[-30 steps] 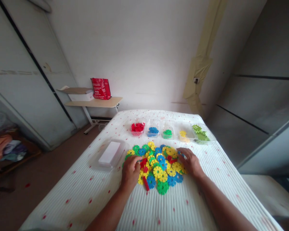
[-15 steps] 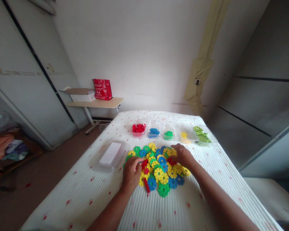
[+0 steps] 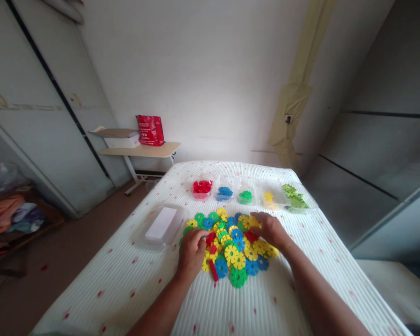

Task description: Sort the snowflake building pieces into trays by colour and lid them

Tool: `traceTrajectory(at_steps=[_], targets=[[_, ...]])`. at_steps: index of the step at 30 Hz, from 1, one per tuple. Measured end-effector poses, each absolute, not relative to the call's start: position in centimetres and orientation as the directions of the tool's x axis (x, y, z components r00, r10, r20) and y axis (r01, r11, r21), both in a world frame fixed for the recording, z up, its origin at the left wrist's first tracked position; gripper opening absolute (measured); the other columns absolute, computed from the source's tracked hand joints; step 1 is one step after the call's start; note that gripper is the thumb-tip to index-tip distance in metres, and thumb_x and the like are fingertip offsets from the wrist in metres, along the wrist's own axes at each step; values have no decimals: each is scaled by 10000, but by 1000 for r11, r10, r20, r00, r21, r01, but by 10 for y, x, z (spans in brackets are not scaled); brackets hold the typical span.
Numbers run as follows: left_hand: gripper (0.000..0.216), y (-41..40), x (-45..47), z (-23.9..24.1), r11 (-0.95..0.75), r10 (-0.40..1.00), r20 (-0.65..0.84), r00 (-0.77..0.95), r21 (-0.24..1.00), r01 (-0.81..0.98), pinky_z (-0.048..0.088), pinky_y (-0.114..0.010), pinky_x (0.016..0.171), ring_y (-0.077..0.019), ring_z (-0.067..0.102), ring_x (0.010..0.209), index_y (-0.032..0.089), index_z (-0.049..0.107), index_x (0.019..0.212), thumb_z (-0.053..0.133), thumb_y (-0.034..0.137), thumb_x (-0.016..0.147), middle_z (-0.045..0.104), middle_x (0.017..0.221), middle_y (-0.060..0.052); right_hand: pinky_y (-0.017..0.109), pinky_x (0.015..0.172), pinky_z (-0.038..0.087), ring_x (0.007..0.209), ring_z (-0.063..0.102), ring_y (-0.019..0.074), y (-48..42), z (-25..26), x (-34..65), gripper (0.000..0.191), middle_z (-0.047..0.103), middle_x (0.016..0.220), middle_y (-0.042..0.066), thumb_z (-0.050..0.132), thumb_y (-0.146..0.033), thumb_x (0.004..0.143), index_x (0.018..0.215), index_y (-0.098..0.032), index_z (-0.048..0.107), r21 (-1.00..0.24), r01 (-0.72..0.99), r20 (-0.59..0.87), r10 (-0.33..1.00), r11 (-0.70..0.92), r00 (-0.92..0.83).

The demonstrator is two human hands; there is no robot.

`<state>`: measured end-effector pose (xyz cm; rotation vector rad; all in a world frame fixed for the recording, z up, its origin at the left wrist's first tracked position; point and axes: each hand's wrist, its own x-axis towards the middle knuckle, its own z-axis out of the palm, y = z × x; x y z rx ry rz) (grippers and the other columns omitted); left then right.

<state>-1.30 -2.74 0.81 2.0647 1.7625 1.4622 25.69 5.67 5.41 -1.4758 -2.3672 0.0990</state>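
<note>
A heap of flower-shaped plastic discs lies on the bed in front of me, with yellow discs [image 3: 231,254], blue discs [image 3: 221,268] and green discs [image 3: 238,277] overlapping. My left hand [image 3: 192,252] rests at the heap's left side, fingers curled together; what is between them is hidden. Right beside its fingertips are red block pieces [image 3: 211,239], and a red bar [image 3: 213,269] lies just below. Over the heap's right side is my right hand [image 3: 270,228], thumb and index finger apart above the yellow discs. A red piece [image 3: 252,236] lies under its thumb.
Behind the heap stand clear tubs holding red pieces [image 3: 202,187], blue discs [image 3: 224,193], green discs [image 3: 245,197], yellow discs [image 3: 268,198] and light-green pieces [image 3: 294,196]. At left lies a clear plastic lid [image 3: 140,235] with a white block [image 3: 161,223] on it.
My right hand has shifted slightly to the right, and more of the red piece beneath it shows. The left hand stays in nearly the same place at the heap.
</note>
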Motion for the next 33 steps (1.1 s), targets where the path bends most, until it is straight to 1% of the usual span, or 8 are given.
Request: traceTrajectory(at_steps=[3,5,10,15,22,25,29,33], targets=[[250,-27,-13,9,-346,795,598,-100,583,736,494,-319,772,-169,597,837,201,623,826,416,90,738,661,847,-32,346,804,472,884,622,208,63,49,266,412,666,1028,96,533,-319,786,1171,-180,574,-295,837,393,857,462,-334],[251,-27,-12,9,-347,795,599,-97,581,736,492,-317,772,-168,597,838,200,624,824,417,87,739,661,847,-32,336,785,476,858,625,204,63,48,266,408,670,1005,100,518,-331,800,1170,-168,571,-295,839,412,854,457,-320],[249,-26,-12,7,-343,796,596,-104,587,733,488,-312,782,-166,593,849,200,627,827,424,86,739,659,852,-30,342,798,448,955,584,240,53,55,241,361,648,1013,109,542,-368,795,1091,-175,614,-193,889,267,894,416,-360],[248,-26,-13,7,-351,792,601,-105,590,727,492,-312,770,-167,591,835,195,630,813,417,89,743,657,839,-34,322,754,418,948,573,242,46,63,220,279,633,976,117,532,-327,794,1005,-177,634,-94,938,133,938,334,-320],[249,-28,-11,11,-336,801,586,-118,605,722,498,-318,761,-170,592,817,199,634,790,417,91,732,657,832,-35,361,773,382,880,602,254,42,68,219,308,660,946,127,538,-352,783,1017,-173,627,-15,941,149,931,338,-332],[250,-28,-11,11,-339,802,586,-116,606,719,497,-318,758,-169,591,814,197,631,787,413,86,733,657,829,-36,369,766,380,885,606,264,42,70,217,314,664,952,129,547,-384,777,1004,-185,636,-9,944,137,936,328,-324],[250,-28,-11,11,-342,798,591,-117,604,719,495,-318,763,-168,589,810,197,628,778,412,82,730,655,824,-35,365,762,375,882,604,261,42,68,212,291,666,940,128,549,-355,771,989,-183,636,5,947,125,939,323,-321],[243,-29,-11,13,-342,798,591,-118,605,718,494,-316,757,-169,588,812,196,627,783,413,92,738,654,825,-36,345,758,367,861,592,242,42,69,217,288,664,920,104,530,-316,766,1002,-182,626,-8,940,203,921,340,-332]])
